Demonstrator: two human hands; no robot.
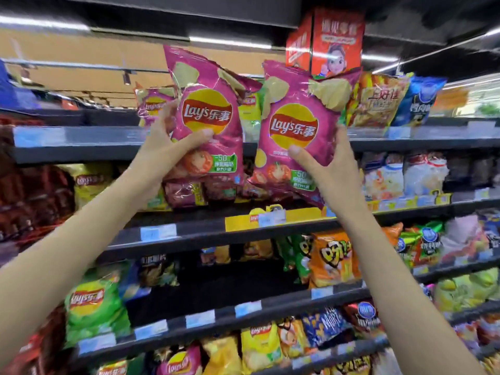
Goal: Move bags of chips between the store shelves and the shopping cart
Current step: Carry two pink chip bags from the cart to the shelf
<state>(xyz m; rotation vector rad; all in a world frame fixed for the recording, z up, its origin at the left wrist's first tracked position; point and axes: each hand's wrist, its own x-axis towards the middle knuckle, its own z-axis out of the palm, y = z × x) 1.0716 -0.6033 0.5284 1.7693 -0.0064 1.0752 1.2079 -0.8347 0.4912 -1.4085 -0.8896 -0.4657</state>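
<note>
Now each hand grips one pink chip bag up by the top shelf (81, 143). Left hand (165, 147) fingers wrap the left bag (208, 117); right hand (332, 161) fingers wrap the right bag (292, 125). I can't tell if they go on or off. No cart shows.

Bright ceiling strip lights (230, 42), motion blur, edges warped

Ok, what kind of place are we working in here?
Almost certainly a snack aisle in a shop: tiered dark shelves packed with crisp bags, price tags along their edges, and each hand holding a pink Lay's bag.
</note>
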